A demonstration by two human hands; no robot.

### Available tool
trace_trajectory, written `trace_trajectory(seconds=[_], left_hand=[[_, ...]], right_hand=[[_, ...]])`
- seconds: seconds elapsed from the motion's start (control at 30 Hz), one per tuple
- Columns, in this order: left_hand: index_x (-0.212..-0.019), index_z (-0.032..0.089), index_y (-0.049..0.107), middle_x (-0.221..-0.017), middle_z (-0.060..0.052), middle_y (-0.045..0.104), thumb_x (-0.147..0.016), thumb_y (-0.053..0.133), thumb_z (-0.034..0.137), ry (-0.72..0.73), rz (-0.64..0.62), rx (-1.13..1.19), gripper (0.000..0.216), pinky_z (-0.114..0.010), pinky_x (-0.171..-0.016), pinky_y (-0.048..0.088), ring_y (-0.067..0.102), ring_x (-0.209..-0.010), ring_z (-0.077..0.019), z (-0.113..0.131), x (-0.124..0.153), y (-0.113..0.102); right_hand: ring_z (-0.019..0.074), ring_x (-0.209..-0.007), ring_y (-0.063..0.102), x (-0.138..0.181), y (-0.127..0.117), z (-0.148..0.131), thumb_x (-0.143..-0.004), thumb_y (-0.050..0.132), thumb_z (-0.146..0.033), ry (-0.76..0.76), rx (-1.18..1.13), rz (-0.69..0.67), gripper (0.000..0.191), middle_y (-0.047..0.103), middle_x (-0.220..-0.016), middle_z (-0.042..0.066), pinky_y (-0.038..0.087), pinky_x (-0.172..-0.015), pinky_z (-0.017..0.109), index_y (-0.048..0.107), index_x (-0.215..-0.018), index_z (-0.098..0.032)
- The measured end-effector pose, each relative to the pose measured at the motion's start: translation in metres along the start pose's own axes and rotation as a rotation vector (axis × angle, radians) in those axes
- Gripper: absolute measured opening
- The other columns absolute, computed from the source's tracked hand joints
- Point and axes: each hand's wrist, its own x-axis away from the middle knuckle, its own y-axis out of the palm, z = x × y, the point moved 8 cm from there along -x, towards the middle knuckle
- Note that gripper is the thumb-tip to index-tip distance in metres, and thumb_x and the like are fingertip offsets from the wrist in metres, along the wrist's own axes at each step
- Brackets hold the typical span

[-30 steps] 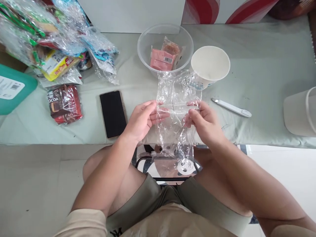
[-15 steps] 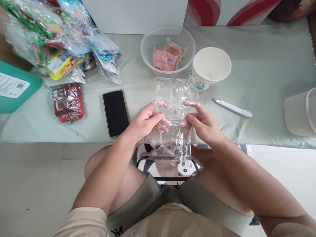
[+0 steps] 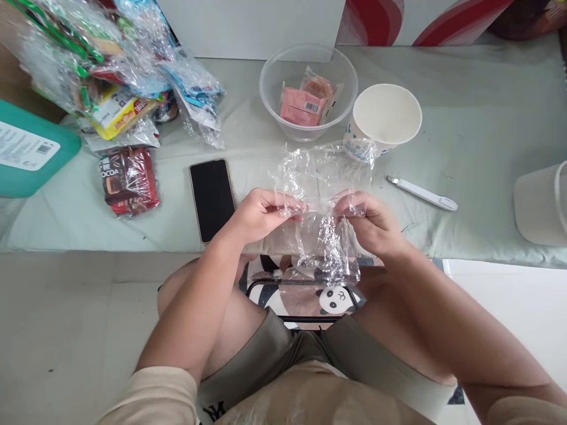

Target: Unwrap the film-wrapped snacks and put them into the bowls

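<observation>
A crinkled, clear plastic bag (image 3: 316,177) is stretched between my two hands at the table's front edge, its lower part hanging over my lap. My left hand (image 3: 261,215) pinches its left side, fingers pointing right. On the other side my right hand (image 3: 372,221) grips it with curled fingers, partly behind the film. Just beyond the bag stand a clear plastic bowl (image 3: 274,109) holding pink packets (image 3: 301,109) and a white paper tub (image 3: 385,112); the bag's upper edge overlaps the tub's side.
A white utility knife (image 3: 423,193) lies to the right, near a white bucket (image 3: 538,203). Left of my hands are a phone (image 3: 212,200), a cocoa snack pack (image 3: 130,182), a heap of wrapped packages (image 3: 133,71) and a green jug (image 3: 39,147).
My fingers have closed in on the bag, the right hand's more curled than before. The film has spread wider, its top now reaching across the tub. The whole view has shifted slightly.
</observation>
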Motion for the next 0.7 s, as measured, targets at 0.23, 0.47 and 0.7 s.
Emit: trace_trajectory(seconds=[0.23, 0.47, 0.7], left_hand=[[-0.087, 0.026, 0.086, -0.100, -0.004, 0.083, -0.081, 0.063, 0.010, 0.196, 0.014, -0.221, 0.028, -0.027, -0.077, 0.061, 0.077, -0.090, -0.0172, 0.023, 0.002, -0.007], [-0.098, 0.023, 0.085, -0.116, -0.005, 0.080, -0.092, 0.050, 0.022, 0.203, 0.002, -0.245, 0.036, -0.036, -0.097, 0.058, 0.073, -0.110, -0.0219, 0.022, 0.001, -0.006], [-0.088, 0.020, 0.084, -0.108, -0.008, 0.081, -0.102, 0.046, 0.047, 0.142, 0.130, -0.228, 0.049, -0.037, -0.099, 0.056, 0.073, -0.105, -0.0223, 0.021, 0.000, -0.007]], right_hand=[[0.0198, -0.099, 0.068, 0.000, -0.002, 0.006, -0.099, 0.062, -0.043, 0.009, 0.005, -0.064, 0.026, 0.073, -0.095, 0.005, 0.056, -0.090, 0.038, 0.082, -0.089, -0.029], [0.0218, -0.095, 0.069, 0.004, -0.006, 0.029, -0.100, 0.040, -0.073, 0.280, -0.067, 0.141, 0.067, 0.074, -0.098, 0.008, 0.057, -0.089, 0.041, 0.082, -0.075, -0.025], [0.0166, -0.087, 0.065, -0.001, -0.005, 0.019, -0.082, 0.080, -0.037, 0.310, 0.075, 0.155, 0.015, 0.068, -0.092, 0.005, 0.055, -0.080, 0.033, 0.076, -0.078, -0.023]])
